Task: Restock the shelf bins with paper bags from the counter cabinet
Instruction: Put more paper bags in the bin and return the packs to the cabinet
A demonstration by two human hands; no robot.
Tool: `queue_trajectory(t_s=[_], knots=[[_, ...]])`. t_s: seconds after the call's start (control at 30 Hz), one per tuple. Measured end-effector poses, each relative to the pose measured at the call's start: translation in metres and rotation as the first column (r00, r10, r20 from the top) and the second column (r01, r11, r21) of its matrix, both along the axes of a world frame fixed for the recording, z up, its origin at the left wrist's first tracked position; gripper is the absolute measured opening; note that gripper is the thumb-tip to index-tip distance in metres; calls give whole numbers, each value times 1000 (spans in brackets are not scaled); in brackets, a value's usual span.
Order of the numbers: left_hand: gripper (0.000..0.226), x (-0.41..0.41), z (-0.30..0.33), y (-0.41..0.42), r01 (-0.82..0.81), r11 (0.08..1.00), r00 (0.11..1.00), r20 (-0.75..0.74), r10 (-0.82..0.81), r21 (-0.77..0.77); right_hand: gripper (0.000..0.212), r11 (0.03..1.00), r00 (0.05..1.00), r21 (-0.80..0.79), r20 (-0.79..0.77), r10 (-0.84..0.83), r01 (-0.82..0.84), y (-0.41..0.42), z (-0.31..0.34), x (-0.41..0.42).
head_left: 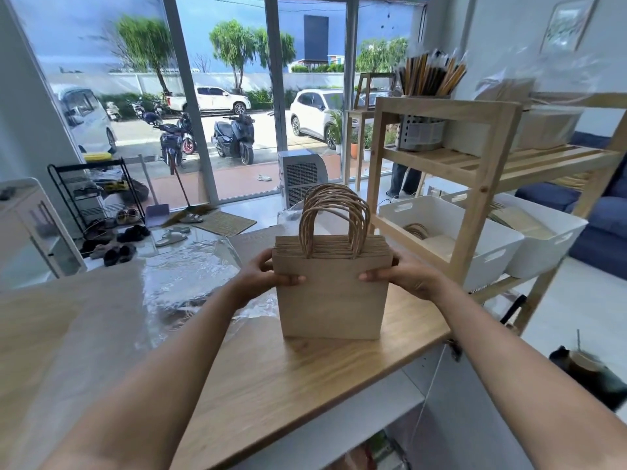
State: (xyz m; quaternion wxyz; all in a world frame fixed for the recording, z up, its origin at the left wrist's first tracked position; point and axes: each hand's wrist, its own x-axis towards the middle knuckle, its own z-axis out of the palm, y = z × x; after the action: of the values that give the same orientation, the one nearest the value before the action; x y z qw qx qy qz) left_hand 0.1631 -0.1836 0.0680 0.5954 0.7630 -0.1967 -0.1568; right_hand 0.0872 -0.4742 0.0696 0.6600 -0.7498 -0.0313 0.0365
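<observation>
The person is holding a stack of brown paper bags (334,293) upright on the wooden counter (305,374), its bottom edge resting on the surface and the twisted paper handles (334,220) standing up in a bunch. The left hand (268,278) is gripping the stack's left edge, thumb across the front face and fingers curled behind; the right hand (402,278) is gripping the right edge the same way.

Just beyond, to the right, a wooden shelf unit (481,184) is carrying two white bins on its lower level. The nearer bin (451,239) is holding only a few bags at its bottom (handles just showing), while the farther bin (539,228) is holding flat brown bags.

The risks from here seem to lie in the transfer. Squeezed only at the sides, the stack may be fanning out once lifted, with middle bags slipping down. The looped handles could also be catching on the shelf's upright or slats on the way in, and crumpled clear plastic wrap (190,269) lying beside the stack might be dragging along.
</observation>
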Motion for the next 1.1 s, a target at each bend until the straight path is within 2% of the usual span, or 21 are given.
queue_trajectory(t_s=[0.17, 0.27, 0.33, 0.4, 0.47, 0.6, 0.63, 0.87, 0.93, 1.03, 1.1], knots=[[51, -4, -1, -4, -39, 998, 999, 23, 40, -55, 73, 988, 991, 84, 26, -132, 129, 7, -9, -4], [46, -4, -1, -8, -57, 995, 998, -17, 55, -85, 59, 972, 984, 151, -1, -179, 178, 11, -8, -12], [50, -3, 0, -16, -46, 995, 997, -60, 41, -93, 45, 956, 976, 194, -31, -217, 218, 9, -6, -21], [55, -2, 2, -31, -18, 994, 993, -117, 5, -111, 40, 938, 963, 221, -76, -257, 268, 3, -6, -30], [46, -4, 4, -51, 25, 994, 988, -151, -41, -106, 44, 915, 944, 232, -111, -312, 329, -7, -4, -42], [21, -21, 4, -112, 141, 986, 967, -201, -156, -88, 82, 832, 866, 237, -156, -476, 501, -47, -6, -84], [21, -27, 2, -130, 171, 982, 959, -216, -186, -84, 82, 808, 843, 240, -170, -510, 538, -59, -6, -97], [19, -78, 1, -254, 339, 941, 914, -236, -332, -9, 42, 656, 695, 230, -256, -672, 719, -151, -7, -185], [29, -90, 1, -283, 346, 938, 908, -248, -338, -14, 40, 616, 649, 205, -270, -712, 761, -171, -3, -202], [70, -102, -3, -327, 331, 944, 898, -304, -317, -7, 43, 557, 579, 165, -310, -754, 814, -206, -1, -219], [98, -106, -1, -351, 314, 949, 903, -316, -293, 16, 46, 541, 566, 176, -345, -749, 822, -229, 1, -221]])
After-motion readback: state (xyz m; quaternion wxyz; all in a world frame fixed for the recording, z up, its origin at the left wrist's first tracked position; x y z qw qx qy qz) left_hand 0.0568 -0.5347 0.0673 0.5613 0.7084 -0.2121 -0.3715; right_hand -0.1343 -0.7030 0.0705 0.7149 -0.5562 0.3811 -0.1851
